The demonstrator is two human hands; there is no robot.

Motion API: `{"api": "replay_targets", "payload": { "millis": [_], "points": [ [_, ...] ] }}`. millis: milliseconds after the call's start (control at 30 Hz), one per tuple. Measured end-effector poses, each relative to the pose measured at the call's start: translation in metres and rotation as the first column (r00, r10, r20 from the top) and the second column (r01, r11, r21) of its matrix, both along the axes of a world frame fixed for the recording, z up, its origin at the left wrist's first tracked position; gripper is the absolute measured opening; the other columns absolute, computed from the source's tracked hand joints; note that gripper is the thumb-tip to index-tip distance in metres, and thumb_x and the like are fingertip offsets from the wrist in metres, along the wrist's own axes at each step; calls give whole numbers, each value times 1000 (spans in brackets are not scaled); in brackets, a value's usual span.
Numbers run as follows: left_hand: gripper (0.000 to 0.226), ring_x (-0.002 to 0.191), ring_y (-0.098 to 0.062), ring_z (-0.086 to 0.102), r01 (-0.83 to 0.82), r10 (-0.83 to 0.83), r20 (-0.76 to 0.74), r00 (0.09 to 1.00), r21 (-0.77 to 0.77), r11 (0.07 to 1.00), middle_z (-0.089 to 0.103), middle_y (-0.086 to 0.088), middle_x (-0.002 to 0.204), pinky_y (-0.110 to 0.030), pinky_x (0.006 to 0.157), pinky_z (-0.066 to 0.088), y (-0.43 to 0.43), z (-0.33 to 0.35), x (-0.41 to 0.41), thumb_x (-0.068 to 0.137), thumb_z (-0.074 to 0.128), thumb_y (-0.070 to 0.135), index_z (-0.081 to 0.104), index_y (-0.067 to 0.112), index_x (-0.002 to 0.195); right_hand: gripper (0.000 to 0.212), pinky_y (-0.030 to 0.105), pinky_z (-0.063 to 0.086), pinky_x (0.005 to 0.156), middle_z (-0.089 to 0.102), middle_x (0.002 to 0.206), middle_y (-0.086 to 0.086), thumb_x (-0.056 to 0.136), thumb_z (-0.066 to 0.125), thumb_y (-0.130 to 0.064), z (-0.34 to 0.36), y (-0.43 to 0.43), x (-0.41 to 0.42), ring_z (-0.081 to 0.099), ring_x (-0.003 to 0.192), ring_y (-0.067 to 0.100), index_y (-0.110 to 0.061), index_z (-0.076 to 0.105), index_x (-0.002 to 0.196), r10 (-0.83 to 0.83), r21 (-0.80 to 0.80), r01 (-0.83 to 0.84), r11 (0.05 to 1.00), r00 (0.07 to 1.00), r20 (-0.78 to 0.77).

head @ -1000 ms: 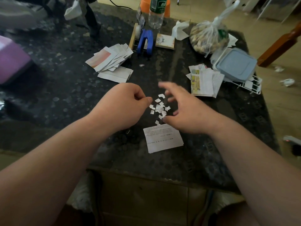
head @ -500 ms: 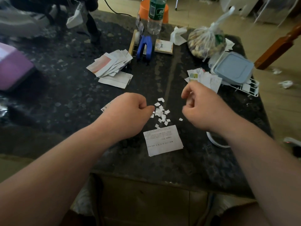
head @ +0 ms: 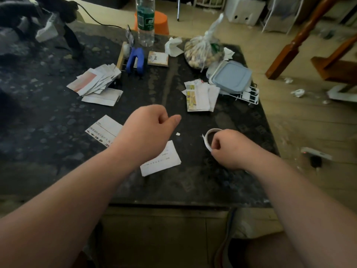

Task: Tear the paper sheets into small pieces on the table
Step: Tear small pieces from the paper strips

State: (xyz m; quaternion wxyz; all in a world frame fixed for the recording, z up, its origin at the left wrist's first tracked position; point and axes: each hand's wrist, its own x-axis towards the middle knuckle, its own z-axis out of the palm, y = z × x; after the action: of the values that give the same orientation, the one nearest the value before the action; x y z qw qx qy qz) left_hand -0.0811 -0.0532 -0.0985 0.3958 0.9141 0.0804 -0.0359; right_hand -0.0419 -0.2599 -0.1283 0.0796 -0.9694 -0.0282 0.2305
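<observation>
Right hand (head: 229, 149) pinches curled white paper strip (head: 207, 141) above dark mottled table (head: 193, 186); left hand (head: 146, 132) fisted, contents hidden.

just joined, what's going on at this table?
A person works on paper at a dark table. The right hand pinches a curled white paper strip. The left hand hovers, fingers curled; whether it holds anything is hidden. One printed sheet lies whole between the hands, a second sheet to the left, and one small scrap by the left thumb. Untorn paper stacks lie farther back.
</observation>
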Motion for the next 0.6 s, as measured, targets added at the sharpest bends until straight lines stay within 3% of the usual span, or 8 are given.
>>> {"api": "replay_targets", "payload": {
  "millis": [100, 167, 267, 333, 433, 533, 600],
  "points": [
    [6, 72, -8, 64, -16, 14, -11, 1000, -132, 991, 68, 10, 81, -29, 64, 52, -10, -5, -4, 95, 70, 32, 68, 26, 95, 12, 32, 53, 67, 64, 88, -7, 92, 65, -25, 21, 3, -14, 61, 79, 11, -28, 64, 80, -25, 190, 5, 982, 994, 106],
    [15, 78, -11, 70, -41, 31, -37, 999, -279, 959, 72, 11, 88, -38, 73, 61, -12, -4, -8, 94, 72, 27, 70, 30, 108, 9, 28, 51, 65, 65, 86, -10, 93, 68, -27, 39, 6, -30, 62, 77, 9, -28, 64, 85, -29, 359, -34, 933, 985, 169],
    [28, 79, -13, 72, -72, 11, -107, 994, -588, 806, 77, 2, 96, -32, 70, 62, -16, 11, -18, 94, 72, 15, 70, 22, 121, 8, 31, 55, 71, 72, 85, -6, 94, 69, -23, 60, 7, -54, 67, 79, 10, -25, 66, 88, -28, 643, -64, 763, 991, 132],
    [28, 82, -22, 72, -73, -9, -103, 995, -762, 643, 77, -10, 99, -36, 72, 62, -19, 21, -24, 94, 69, 5, 72, 12, 121, 7, 40, 58, 79, 75, 86, -4, 94, 69, -18, 67, 8, -63, 70, 82, 13, -21, 67, 89, -21, 742, -71, 667, 993, 114],
    [27, 79, -28, 68, -39, 11, -39, 999, -890, 455, 74, -18, 96, -37, 66, 57, -19, 25, -32, 87, 69, 1, 72, 3, 114, 5, 52, 58, 85, 76, 85, 1, 91, 70, -18, 75, 16, -68, 72, 84, 20, -16, 67, 88, -21, 821, -66, 567, 995, 94],
    [32, 79, -25, 70, -18, 36, -4, 999, -923, 385, 76, -17, 97, -34, 65, 57, -14, 23, -42, 76, 72, 8, 73, 5, 108, 9, 56, 58, 79, 75, 80, 4, 81, 65, -22, 77, 26, -71, 70, 79, 28, -14, 65, 84, -1, 846, -84, 527, 995, 99],
    [32, 81, -24, 70, -13, 37, 1, 999, -931, 365, 76, -15, 95, -37, 73, 57, -9, 23, -44, 74, 73, 9, 74, 7, 106, 10, 50, 57, 70, 73, 74, 5, 82, 63, -20, 75, 33, -74, 67, 69, 30, -12, 61, 88, -13, 868, -77, 491, 995, 96]
  ]
}}
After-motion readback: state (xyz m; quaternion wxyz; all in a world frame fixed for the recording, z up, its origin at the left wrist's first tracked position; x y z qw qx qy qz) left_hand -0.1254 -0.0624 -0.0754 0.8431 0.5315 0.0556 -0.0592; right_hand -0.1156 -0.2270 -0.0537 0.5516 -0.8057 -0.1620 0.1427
